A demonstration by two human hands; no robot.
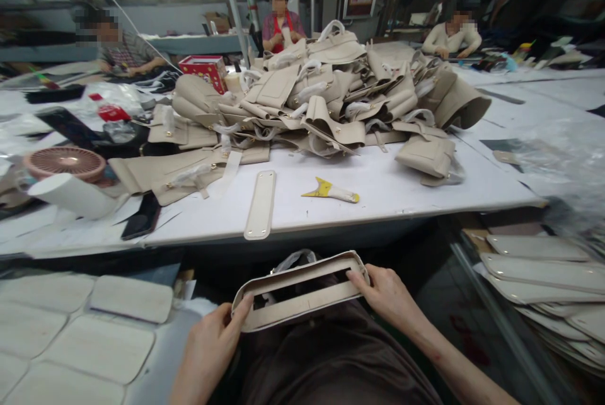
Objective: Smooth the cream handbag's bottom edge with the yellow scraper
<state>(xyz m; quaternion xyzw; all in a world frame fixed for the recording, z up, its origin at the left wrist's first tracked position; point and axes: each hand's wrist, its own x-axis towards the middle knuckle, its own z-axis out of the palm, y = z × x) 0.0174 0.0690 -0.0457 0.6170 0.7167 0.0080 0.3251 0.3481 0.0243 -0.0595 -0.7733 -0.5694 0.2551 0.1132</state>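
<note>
Over my lap I hold a beige handbag body (302, 310) with its long, narrow opening facing up. My left hand (212, 336) grips its left end, thumb on the rim. At the right end my right hand (382, 291) is closed around the edge, with the thumb reaching over the rim. A plastic-wrapped handle (299, 257) shows behind the bag's far side. Beyond it, on the table's front edge, lies a long beige panel (261, 206) with metal studs at its corners. A yellow and white pointed tool (331, 191) rests to the right of that panel.
A large heap of beige bags (321, 90) covers the middle of the white table (378, 203). At left are a pink fan (65, 164), a white roll (70, 196) and a phone (142, 216). Beige panels (101, 342) and stacked pieces (543, 276) flank me. Several people sit across.
</note>
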